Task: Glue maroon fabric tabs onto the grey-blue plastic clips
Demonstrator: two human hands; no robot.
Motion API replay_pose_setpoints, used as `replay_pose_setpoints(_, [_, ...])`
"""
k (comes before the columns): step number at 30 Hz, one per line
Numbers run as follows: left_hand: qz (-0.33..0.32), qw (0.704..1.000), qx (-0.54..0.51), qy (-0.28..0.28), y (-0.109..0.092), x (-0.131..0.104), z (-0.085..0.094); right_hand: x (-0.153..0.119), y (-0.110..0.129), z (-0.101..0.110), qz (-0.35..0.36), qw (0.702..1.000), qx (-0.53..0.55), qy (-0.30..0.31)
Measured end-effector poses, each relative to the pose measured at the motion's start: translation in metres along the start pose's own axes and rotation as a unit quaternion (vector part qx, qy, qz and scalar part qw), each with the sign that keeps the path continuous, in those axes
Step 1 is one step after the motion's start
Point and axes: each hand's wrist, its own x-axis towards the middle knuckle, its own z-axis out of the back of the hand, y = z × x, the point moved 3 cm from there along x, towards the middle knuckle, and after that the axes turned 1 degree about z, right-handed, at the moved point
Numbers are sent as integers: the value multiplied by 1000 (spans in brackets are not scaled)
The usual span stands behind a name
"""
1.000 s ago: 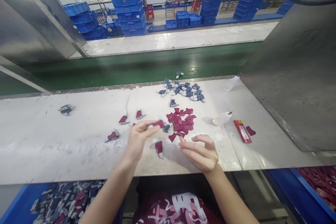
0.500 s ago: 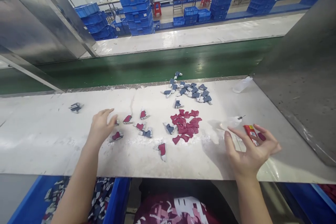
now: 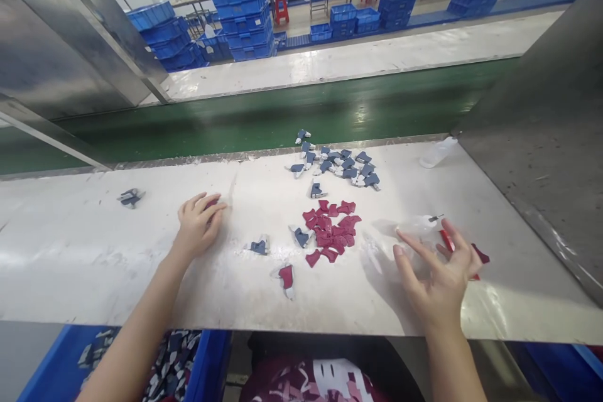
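My left hand rests low over the white table with its fingers curled. A bit of a small maroon-topped piece shows under them; the rest is hidden by the hand. My right hand is open with fingers spread, above a clear plastic bottle with a thin metal tip and a red packet. A loose maroon piece shows beside its outer fingers. Between the hands lie a heap of flat maroon pieces, a maroon-and-white piece and blue-and-white pieces.
Several blue-and-white pieces are clustered toward the green belt. One more piece lies at far left. A second clear bottle sits by the metal panel. A blue bin of pieces stands below the edge.
My left hand has moved right and curled over where several maroon-topped pieces lay; those no longer show on the table. My right hand has shifted slightly left, uncovering more of the loose maroon piece.
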Motion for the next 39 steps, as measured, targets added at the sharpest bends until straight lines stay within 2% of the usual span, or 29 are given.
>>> replay_pose_setpoints(2, [-5,1000,-21,-20,-4,26,2,0,-2,-7,-4,1000,1,25])
replay_pose_setpoints(4, [-7,998,-55,-6,-20,64,-7,-1,-5,-14,0,999,-8,40])
replay_pose_setpoints(6, [32,995,-79,44,-42,110,-26,-2,-8,-20,13,999,-20,43])
replay_pose_setpoints(9, [55,992,-88,70,-75,178,-64,-2,-11,-22,24,999,-30,32])
replay_pose_setpoints(11, [85,989,-94,79,-89,215,-88,-2,-10,-20,23,999,-32,23])
replay_pose_setpoints(14, [132,982,-100,92,-99,249,-111,0,-6,-15,34,999,-28,-5])
replay_pose_setpoints(16, [146,979,-107,94,-103,259,-113,1,-4,-12,55,998,-19,-34])
replay_pose_setpoints(18, [139,980,-116,87,-108,259,-106,0,-5,-10,84,994,-10,-67])
replay_pose_setpoints(21, [100,983,-131,77,-117,232,-82,-5,-9,-6,104,987,26,-124])
replay_pose_setpoints(23, [65,984,-152,72,-126,193,-59,-9,-15,-5,66,985,71,-146])
replay_pose_setpoints(25, [14,976,-215,39,-141,137,-30,-12,-20,-5,0,981,111,-158])
replay_pose_setpoints(28, [19,963,-264,57,-170,39,3,-12,-20,-4,-68,970,153,-175])
replay_pose_setpoints(30, [17,961,-271,59,-191,-19,14,-10,-17,-3,-79,963,181,-181])
replay_pose_setpoints(32, [19,963,-264,42,-207,-60,15,-8,-13,-2,-83,960,197,-180])
replay_pose_setpoints(35, [30,970,-241,11,-219,-87,3,-8,-11,0,-81,964,186,-172])
replay_pose_setpoints(39, [42,983,-179,-11,-221,-86,-13,-11,-10,-1,-83,970,165,-158])
